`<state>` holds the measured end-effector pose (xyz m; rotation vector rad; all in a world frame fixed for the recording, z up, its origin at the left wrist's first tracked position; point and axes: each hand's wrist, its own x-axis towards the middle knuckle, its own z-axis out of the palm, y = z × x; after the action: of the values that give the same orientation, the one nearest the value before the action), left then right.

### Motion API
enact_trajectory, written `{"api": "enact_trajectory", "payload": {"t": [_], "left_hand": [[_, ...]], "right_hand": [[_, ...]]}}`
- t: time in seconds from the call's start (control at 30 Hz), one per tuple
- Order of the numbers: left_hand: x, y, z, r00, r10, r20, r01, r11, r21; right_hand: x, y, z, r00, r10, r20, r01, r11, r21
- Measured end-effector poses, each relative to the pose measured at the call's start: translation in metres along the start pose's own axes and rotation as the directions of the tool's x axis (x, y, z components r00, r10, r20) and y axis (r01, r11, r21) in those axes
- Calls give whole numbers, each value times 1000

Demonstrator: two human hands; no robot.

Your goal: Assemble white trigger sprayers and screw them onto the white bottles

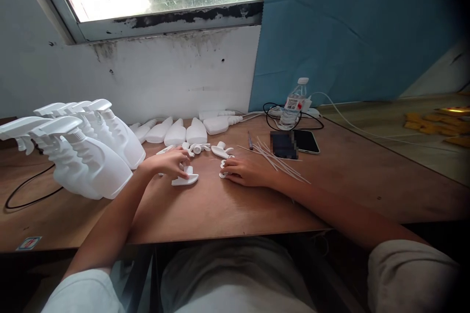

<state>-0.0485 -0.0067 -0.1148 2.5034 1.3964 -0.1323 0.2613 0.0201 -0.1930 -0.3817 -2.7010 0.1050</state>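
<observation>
My left hand (171, 163) is over a cluster of white plastic parts, thumb and fingers apart. Its thumb is at a white spray trigger head (185, 180) lying on the table. Its fingertips are close to other white trigger parts (198, 148) just behind. My right hand (245, 172) rests on the table with its fingers curled over small white round parts (222, 170), which are partly hidden by the fingertips. Another white trigger head (221, 149) lies just behind the right fingers. Thin white tubes (270, 155) are spread behind the right wrist.
Several white spray bottles (99, 156) with heads stand at the left. Bottles without heads (196, 132) lie along the wall. At the back right are a screwdriver (250, 141), a phone (306, 141), a dark pixelated rectangle (283, 145), a water bottle (293, 105) and cables (321, 122).
</observation>
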Motion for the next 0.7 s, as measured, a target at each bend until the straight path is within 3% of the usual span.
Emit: {"api": "enact_trajectory", "payload": {"t": [0.1, 0.23, 0.43, 0.53, 0.7], "left_hand": [[3, 7, 5, 998, 66, 1, -66, 993, -97], [9, 28, 17, 988, 111, -109, -136, 957, -256], [25, 56, 49, 974, 71, -216, -165, 874, -457], [27, 61, 62, 958, 76, -276, -207, 849, -486], [25, 61, 76, 929, 105, -356, -283, 821, -495]], "right_hand": [[1, 3, 4, 996, -32, -83, 29, 998, -48], [1, 4, 2, 963, -71, -260, 38, 991, -129], [3, -9, -10, 829, -208, -519, 129, 974, -184], [3, -15, -8, 803, -323, -501, 225, 942, -248], [3, -18, -2, 822, -423, -381, 355, 904, -238]]}}
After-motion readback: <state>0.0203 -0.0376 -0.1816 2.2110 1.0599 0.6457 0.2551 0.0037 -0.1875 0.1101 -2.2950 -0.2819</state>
